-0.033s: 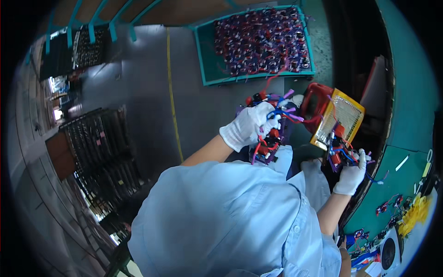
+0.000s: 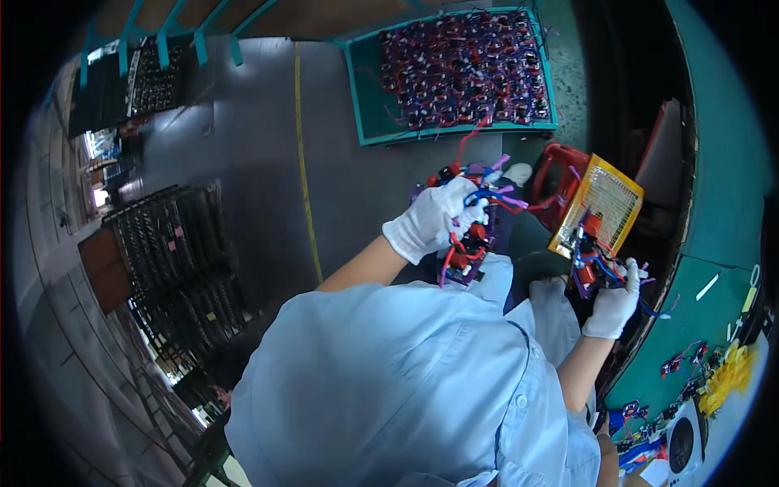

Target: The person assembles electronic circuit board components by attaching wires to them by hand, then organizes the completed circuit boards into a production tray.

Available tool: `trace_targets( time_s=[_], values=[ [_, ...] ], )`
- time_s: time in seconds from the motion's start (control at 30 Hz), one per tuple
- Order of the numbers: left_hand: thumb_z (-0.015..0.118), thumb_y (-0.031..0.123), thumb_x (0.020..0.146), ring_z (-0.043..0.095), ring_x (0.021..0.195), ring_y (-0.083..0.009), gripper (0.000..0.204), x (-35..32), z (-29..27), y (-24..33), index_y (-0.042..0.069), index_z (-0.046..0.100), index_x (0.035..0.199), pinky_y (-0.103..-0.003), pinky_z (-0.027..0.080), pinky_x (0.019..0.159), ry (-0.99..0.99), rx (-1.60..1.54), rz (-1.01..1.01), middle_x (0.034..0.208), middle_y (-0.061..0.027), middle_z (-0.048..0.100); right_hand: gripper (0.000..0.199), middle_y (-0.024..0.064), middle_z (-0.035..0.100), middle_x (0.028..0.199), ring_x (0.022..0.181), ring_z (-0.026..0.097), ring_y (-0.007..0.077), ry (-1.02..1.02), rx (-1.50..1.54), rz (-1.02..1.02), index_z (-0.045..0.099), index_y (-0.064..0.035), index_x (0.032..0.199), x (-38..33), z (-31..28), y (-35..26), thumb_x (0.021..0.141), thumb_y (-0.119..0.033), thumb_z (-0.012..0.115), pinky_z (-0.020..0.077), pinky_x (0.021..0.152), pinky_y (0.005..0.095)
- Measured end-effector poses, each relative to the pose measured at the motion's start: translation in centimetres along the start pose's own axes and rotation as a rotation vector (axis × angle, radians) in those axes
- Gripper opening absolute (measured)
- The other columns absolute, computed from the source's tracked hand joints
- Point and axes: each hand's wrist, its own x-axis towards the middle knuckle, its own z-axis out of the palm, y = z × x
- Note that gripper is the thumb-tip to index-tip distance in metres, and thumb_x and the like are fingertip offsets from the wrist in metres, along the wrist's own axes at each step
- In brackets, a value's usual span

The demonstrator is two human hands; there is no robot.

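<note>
Head view shows the left hand [image 2: 434, 219], white-gloved, closed around a bundle of small red wound components [image 2: 464, 243] trailing purple and blue leads, held above the lap. They look light, stiff-bodied, with floppy, snag-prone wires; gripping the bodies seems safest. The right hand [image 2: 613, 304] clamps a similar wired cluster [image 2: 588, 243] beside a yellow mesh basket [image 2: 604, 203]. Farther off, a teal tray [image 2: 365, 114] lies packed with the same parts.

Small pink labels [image 2: 172, 243] dot the dark racks [image 2: 174, 268] at left.
</note>
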Motion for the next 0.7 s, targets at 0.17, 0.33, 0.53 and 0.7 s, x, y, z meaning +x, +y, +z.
trace_targets(
  time_s=[0.17,0.33,0.53,0.7],
  values=[
    [0.048,0.026,0.086,0.059,0.065,-0.0242,0.026,-5.5,-4.7,-6.0,0.001,0.054,0.084,-0.032,0.046,0.057,0.078,0.203,0.01,0.077,-0.0101,0.055,0.02,0.0088,0.055,0.089,0.083,0.055,0.0248,0.163,0.373,0.484,0.054,-0.0085,0.094,-7.2,11.0,-2.8,0.082,-0.024,0.052,0.0471,0.072,0.0425],
    [0.048,0.01,0.083,0.059,0.063,-0.025,0.013,-6.2,-9.6,-11.3,-0.001,0.052,0.089,-0.032,0.046,0.057,-0.034,0.047,-0.197,0.077,-0.0117,0.057,0.02,0.004,0.056,0.079,0.076,0.054,0.0122,0.17,0.129,0.303,0.053,-0.007,0.095,-8.9,11.8,6.3,0.083,-0.023,0.054,0.0435,0.07,0.0256],
    [0.04,0.014,0.089,0.061,0.072,-0.0166,0.031,-6.8,-18.6,-22.3,0.003,0.042,0.118,-0.028,0.052,0.062,-0.287,0.016,-0.197,0.093,-0.0104,0.058,0.012,0.0009,0.053,0.078,0.065,0.051,0.009,0.299,-0.001,0.269,0.053,-0.0061,0.089,-14.4,23.3,12.5,0.085,-0.017,0.052,0.0416,0.065,0.0221],
    [0.042,0.011,0.087,0.059,0.069,-0.0181,0.027,-8.4,-24.7,-24.7,0.001,0.045,0.111,-0.027,0.049,0.062,-0.25,-0.313,-0.487,0.081,-0.0073,0.056,0.013,-0.0001,0.055,0.07,0.064,0.051,0.0087,0.362,-0.044,0.404,0.056,-0.0065,0.086,-18.7,32.4,18.9,0.084,-0.019,0.054,0.0403,0.062,0.0231]
  ],
)
